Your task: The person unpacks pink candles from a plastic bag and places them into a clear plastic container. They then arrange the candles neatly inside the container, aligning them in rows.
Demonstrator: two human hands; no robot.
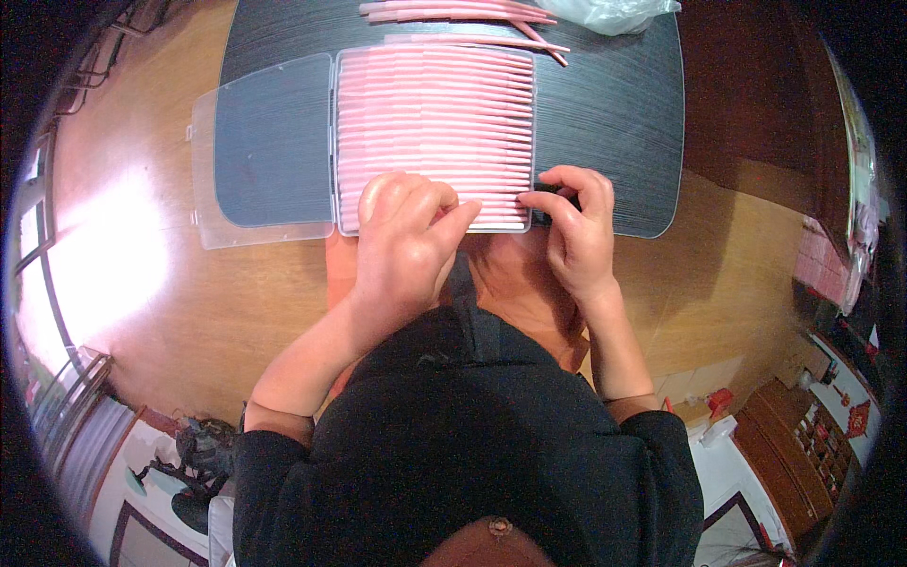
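In front of me a clear plastic case lies open, filled with neat rows of slim pink pen-like sticks. Their narrow ends point right. Over the lower left of the rows is my left hand, its fingers curled and its thumb stretched to the right. Its fingertips are partly hidden, so I cannot tell whether they pinch a stick. My right hand is at the case's right edge. Its thumb tip meets the narrow ends of the lower sticks, with the index finger apart above it. No stick shows in that hand.
The case's transparent lid lies folded out to the left, reaching past the dark table's edge. Beyond the case are several loose pink sticks and a crumpled clear plastic bag. My lap, in orange cloth, is below the near edge.
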